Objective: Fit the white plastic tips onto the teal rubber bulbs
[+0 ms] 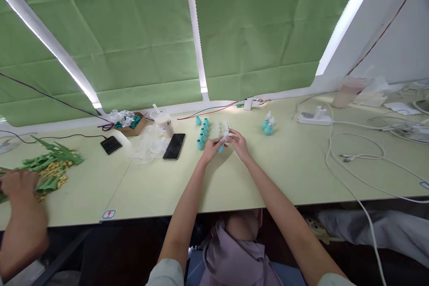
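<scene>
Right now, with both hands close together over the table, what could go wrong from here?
The small vase-shaped turquoise pieces stand close beside the left hand, so a sideways nudge might topple some. The whitish plastic cup with a straw stands near the black rectangular phone; if knocked over, any drink inside could wet it.

Turquoise against pale yellow

The jars [200,145] in the row are turquoise; the capped jars [268,130] at right are turquoise with white tops [271,120]. The held piece [221,149] shows turquoise and white. The tabletop [161,187] is plain pale yellow, the curtain [254,22] solid green. The phone [174,146] is black, the cardboard box [136,130] brown, the power strip [315,119] white, the lower garment [234,259] greyish mauve. The heap [52,182] at left mixes green and yellow.
</scene>
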A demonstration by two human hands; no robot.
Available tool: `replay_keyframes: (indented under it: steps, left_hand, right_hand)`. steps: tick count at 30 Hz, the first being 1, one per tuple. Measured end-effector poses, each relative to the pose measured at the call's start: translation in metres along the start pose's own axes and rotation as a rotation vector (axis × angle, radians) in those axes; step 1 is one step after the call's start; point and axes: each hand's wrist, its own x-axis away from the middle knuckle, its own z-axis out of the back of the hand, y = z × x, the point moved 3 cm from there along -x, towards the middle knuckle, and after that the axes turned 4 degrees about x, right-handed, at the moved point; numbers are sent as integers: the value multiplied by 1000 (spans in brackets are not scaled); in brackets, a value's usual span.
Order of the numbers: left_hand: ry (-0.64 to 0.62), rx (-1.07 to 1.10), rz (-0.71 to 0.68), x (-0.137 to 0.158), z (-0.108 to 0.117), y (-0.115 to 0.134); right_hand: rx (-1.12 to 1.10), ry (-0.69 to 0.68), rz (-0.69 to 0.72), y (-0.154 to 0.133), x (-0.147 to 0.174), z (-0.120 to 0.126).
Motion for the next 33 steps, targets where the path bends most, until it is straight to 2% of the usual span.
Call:
replay_keyframes:
  steps: [3,6,10,20,28,33]
  left_hand:
    - [-39,7,-22,1,1,-6]
    - [-10,6,-45,2,4,-9]
    - [-37,-28,-53,6,0,-6]
    - [-42,-149,-100,9,-6,-2]
    - [-45,-146,-91,8,-6,-2]
    - [-36,-48,-68,7,-4,-5]
  right_hand:
    - [292,149,240,-6,8,0]
    - [610,146,440,-16,17,-2]
    - [823,120,548,-21,23,-4]
    - [1170,48,626,-20,21,0]
    - [1184,59,591,-17,20,-3]
    - [1137,30,598,-20,20,0]
